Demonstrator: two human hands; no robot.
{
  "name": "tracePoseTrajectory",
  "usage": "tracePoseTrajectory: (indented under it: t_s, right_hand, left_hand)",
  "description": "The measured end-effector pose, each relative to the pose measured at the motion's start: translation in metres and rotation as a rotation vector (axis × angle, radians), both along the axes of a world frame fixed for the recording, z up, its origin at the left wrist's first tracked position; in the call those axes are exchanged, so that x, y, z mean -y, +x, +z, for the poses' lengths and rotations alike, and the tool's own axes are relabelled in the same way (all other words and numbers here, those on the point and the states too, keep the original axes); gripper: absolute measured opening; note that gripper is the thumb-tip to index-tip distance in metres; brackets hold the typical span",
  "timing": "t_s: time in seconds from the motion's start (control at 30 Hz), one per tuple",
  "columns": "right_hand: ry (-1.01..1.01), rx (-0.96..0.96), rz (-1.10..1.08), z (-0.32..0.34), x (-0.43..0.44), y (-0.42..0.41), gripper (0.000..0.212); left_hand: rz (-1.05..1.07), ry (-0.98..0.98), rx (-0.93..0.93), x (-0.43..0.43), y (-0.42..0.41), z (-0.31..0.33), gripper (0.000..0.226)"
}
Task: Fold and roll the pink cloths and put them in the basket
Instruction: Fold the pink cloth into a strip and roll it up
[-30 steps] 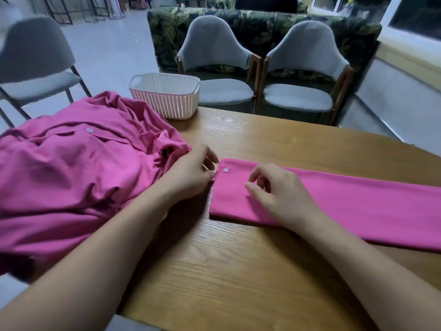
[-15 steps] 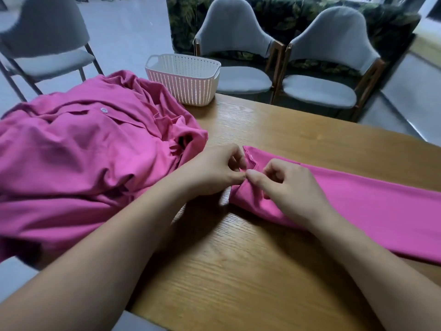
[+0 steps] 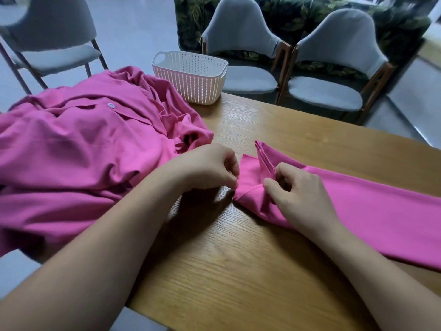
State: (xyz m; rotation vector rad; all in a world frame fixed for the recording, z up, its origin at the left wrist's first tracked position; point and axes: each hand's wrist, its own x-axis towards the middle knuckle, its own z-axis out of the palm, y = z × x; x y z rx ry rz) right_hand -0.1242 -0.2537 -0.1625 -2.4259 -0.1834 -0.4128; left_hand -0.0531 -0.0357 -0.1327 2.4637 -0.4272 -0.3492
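Observation:
A pink cloth folded into a long strip (image 3: 372, 211) lies across the wooden table (image 3: 274, 271) and runs off to the right. Its left end is lifted and turned over onto the strip. My left hand (image 3: 210, 166) pinches the near corner of that end. Just to the right, my right hand (image 3: 300, 194) pinches the turned-over fold with curled fingers. A heap of unfolded pink cloths (image 3: 90, 149) covers the table's left side. The white slatted basket (image 3: 191, 77) stands at the table's far edge, and I see nothing inside it.
Two grey padded chairs (image 3: 243, 56) (image 3: 334, 68) stand behind the table's far edge, with a third grey chair (image 3: 52, 37) at the far left. A dark leaf-patterned sofa (image 3: 298, 15) sits behind them. Bare wood shows between my forearms.
The strip's left end lay flat under both hands; now it is lifted and turned over to the right. Both hands went from resting on it to pinching it.

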Motion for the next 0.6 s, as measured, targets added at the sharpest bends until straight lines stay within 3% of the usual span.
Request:
tracePoseTrajectory:
  t_s: [0.3,0.6]
  right_hand:
    - [0.003,0.022,0.02,-0.002,-0.001,-0.001,0.031]
    - [0.012,0.021,0.025,-0.003,0.0,-0.001,0.033]
  left_hand:
    - [0.042,-0.248,-0.174,0.001,-0.004,0.0,0.038]
    - [0.097,-0.096,0.048,0.002,0.004,-0.01,0.026]
